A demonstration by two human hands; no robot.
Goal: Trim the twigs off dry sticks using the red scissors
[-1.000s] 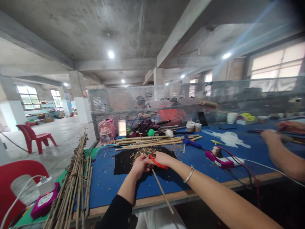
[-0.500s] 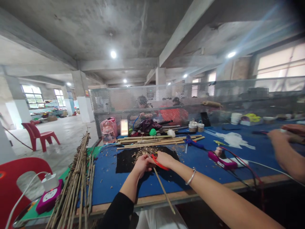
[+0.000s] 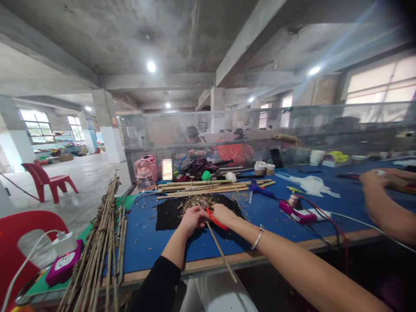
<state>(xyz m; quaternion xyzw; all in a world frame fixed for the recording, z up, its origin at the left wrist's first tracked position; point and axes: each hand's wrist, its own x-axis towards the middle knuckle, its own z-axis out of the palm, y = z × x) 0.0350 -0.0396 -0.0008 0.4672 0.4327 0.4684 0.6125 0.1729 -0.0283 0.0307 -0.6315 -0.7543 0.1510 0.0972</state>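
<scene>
My right hand (image 3: 224,215) is closed around the red handles of a pair of scissors (image 3: 212,219), whose blades point away over the chips. Close beside it, my left hand (image 3: 194,220) pinches a thin stick (image 3: 221,252) near its far end. The stick slants down past the table's front edge. Both hands are over a black cloth (image 3: 165,215) strewn with small brown plant chips (image 3: 192,202). The stick's far tip is hidden by my fingers and the scissors.
Bundled dry stalks (image 3: 95,242) lean at the left edge. Behind the cloth lie several sticks (image 3: 214,189) and a blue glue gun (image 3: 260,189). A purple power strip (image 3: 297,212) with cables sits right. A co-worker's arm (image 3: 380,203) reaches in at far right.
The view has shifted slightly, so everything sits a little higher and further left. The scissors are turned a little and their blades show more. Both hands keep their holds.
</scene>
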